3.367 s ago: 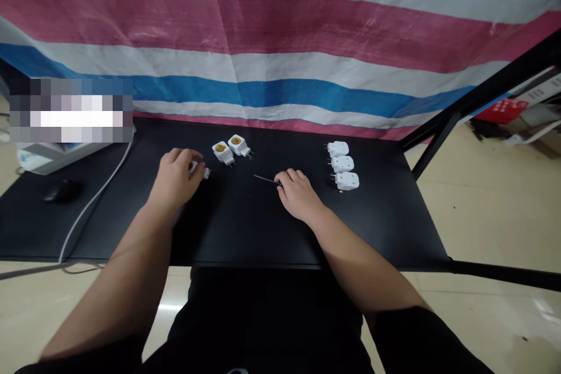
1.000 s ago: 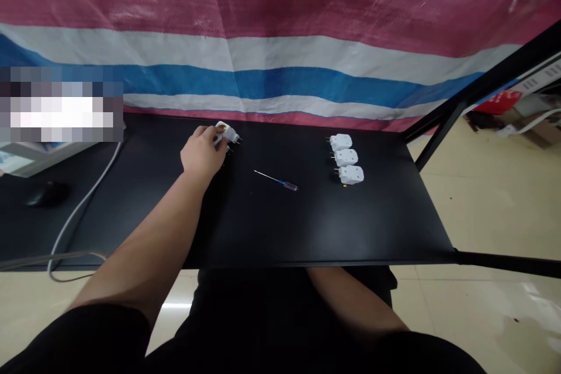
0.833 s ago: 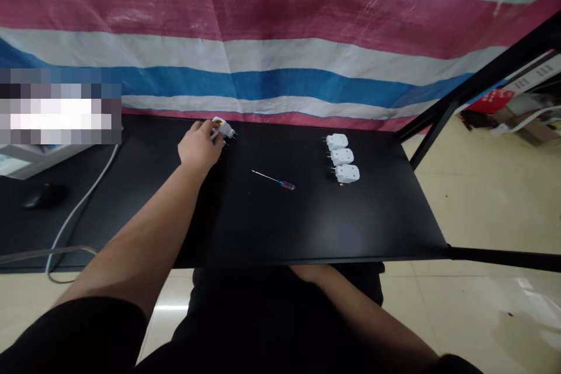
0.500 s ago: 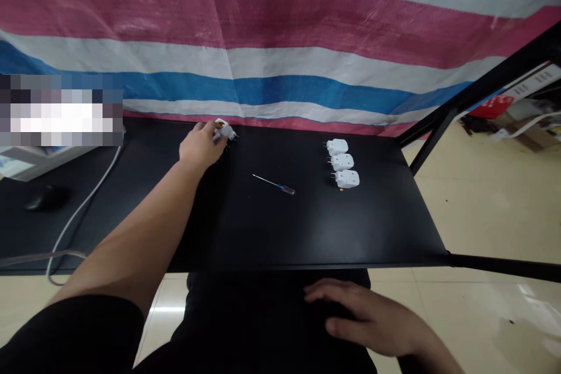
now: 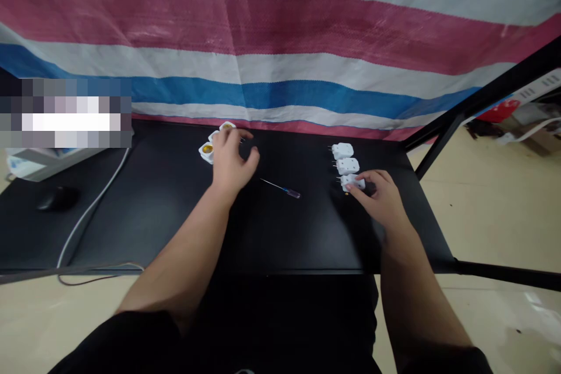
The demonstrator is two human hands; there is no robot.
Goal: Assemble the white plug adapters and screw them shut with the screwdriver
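Observation:
At the right, my right hand [image 5: 379, 196] has its thumb and fingertips closed around the nearest of a column of white plug adapters [image 5: 347, 165], whose metal pins point left. That gripped plug adapter [image 5: 346, 181] rests on the table, with a small brass-coloured bit beside it. My left hand [image 5: 232, 158] hovers over another white group, fingers apart and thumb spread away. Beneath and beside its fingers are white pieces with round yellow-brass centres, such as the nearest piece [image 5: 207, 151]; the hand partly hides them. Between both hands lies a thin screwdriver [image 5: 289, 192] with a translucent handle.
The black table [image 5: 289, 239] has a mouse [image 5: 56, 198] and a pale cable [image 5: 94, 201] at the left, near a partly blurred white device [image 5: 35, 166]. A striped sheet [image 5: 280, 64] hangs along the back. A black metal frame [image 5: 456, 117] stands at the right edge.
My right hand has risen from my lap onto the nearest plug adapter at the right. My left hand has drawn back from a white piece and opened, showing several pieces at the left.

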